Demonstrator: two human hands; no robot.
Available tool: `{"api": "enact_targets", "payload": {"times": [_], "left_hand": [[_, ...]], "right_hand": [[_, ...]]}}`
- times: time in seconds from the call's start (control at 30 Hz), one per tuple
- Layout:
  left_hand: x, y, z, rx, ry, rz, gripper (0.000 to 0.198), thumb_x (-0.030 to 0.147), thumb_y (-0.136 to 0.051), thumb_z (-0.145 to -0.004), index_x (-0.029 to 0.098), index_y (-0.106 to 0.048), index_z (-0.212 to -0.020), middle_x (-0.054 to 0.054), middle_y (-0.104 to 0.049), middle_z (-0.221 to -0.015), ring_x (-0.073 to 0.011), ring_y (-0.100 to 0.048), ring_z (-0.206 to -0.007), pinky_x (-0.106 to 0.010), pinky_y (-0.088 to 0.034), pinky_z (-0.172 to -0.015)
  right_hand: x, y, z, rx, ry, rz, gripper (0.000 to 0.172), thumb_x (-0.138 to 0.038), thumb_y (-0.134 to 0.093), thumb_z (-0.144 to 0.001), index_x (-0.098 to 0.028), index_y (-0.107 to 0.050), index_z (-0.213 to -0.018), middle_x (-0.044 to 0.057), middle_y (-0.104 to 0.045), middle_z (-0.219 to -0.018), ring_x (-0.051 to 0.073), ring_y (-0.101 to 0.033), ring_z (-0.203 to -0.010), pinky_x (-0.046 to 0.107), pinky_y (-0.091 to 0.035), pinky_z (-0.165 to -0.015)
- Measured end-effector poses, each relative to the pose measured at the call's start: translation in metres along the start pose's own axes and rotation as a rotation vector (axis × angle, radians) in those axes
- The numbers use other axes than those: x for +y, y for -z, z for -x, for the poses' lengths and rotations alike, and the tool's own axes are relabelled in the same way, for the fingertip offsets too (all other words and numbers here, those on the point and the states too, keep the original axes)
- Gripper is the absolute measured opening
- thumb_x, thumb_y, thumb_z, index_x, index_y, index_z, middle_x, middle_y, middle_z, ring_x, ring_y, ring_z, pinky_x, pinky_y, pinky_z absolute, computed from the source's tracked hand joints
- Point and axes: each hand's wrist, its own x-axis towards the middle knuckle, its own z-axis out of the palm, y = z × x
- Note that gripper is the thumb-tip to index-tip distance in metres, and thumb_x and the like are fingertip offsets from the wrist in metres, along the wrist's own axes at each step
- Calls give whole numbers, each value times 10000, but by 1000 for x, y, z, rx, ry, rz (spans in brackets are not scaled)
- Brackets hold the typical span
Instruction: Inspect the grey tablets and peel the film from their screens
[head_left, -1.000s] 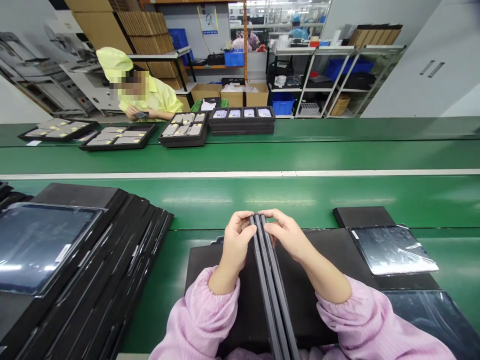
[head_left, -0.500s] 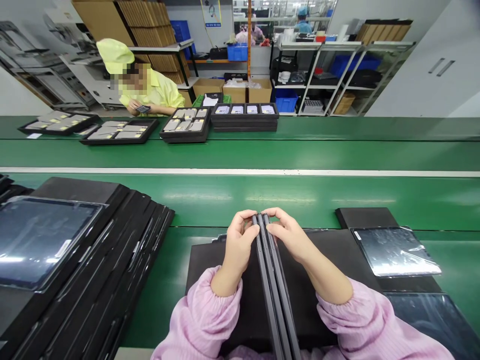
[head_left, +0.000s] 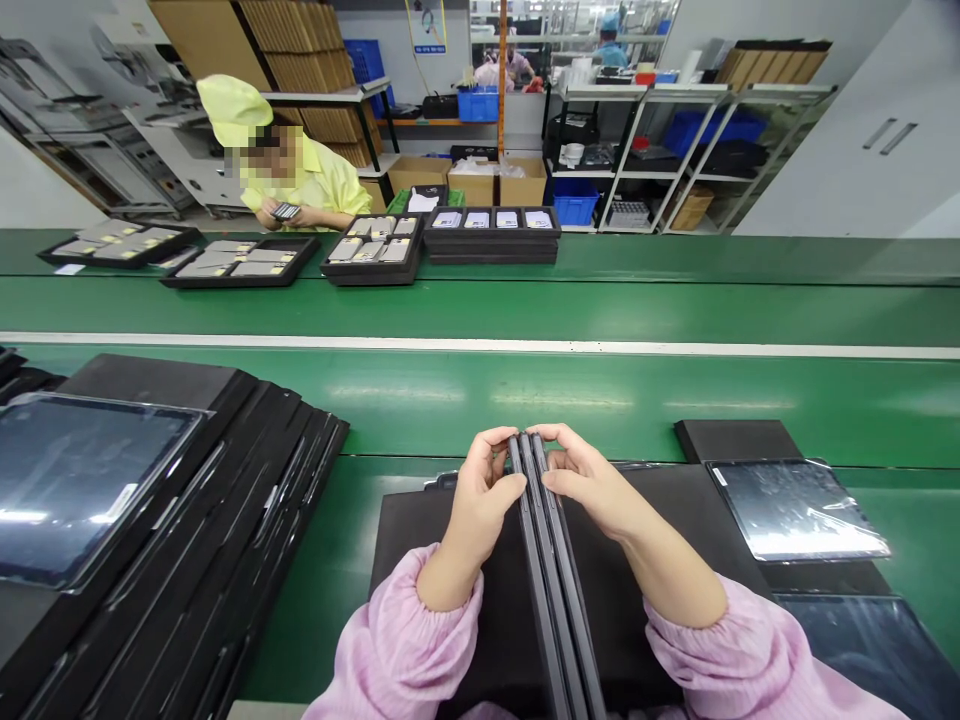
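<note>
Three slim dark-grey tablets (head_left: 553, 570) stand on edge side by side over a black foam pad (head_left: 690, 510). My left hand (head_left: 480, 500) is closed around their far end from the left, thumb on the near face and fingers curled at the top. From the right, my right hand (head_left: 596, 485) grips the same end, its thumb pressed to the outer tablet. Their lower ends run out of view near my body.
To the left leans a tall stack of black foam sheets and film-covered tablets (head_left: 90, 480). More film-covered tablets (head_left: 802, 510) lie at right. Across the green bench (head_left: 420, 400), trays of small parts (head_left: 240, 262) stand before a co-worker in yellow (head_left: 330, 175).
Both thumbs have slid slightly along the tablets towards me, and my right hand has shifted a little to the right. The view has shifted slightly.
</note>
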Motion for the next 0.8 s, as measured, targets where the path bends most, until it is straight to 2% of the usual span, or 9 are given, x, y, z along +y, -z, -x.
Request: {"api": "enact_targets", "payload": {"times": [0.33,0.8], "left_hand": [[2,4,3,-51,-55,-182,399,225,-621,-727,193,-553,-1119,-75,-505,-1155,-241,-518,-1146,-397,-375,-1039],[7,0,3,-42,-40,-210,425,187,-592,-701,180,-539,-1123,-89,-500,-1185,-258,-503,-1171,-423,-358,-1062]], "right_hand": [[-3,-1,1,21,-11,-2,488,-274,-576,-600,-201,-482,-1073,-16,-394,-808,119,-414,-608,283,-433,-546],[-6,-3,3,59,-23,29,513,-289,-564,-582,-194,-478,-1079,-11,-406,-825,115,-418,-591,291,-432,-548]]}}
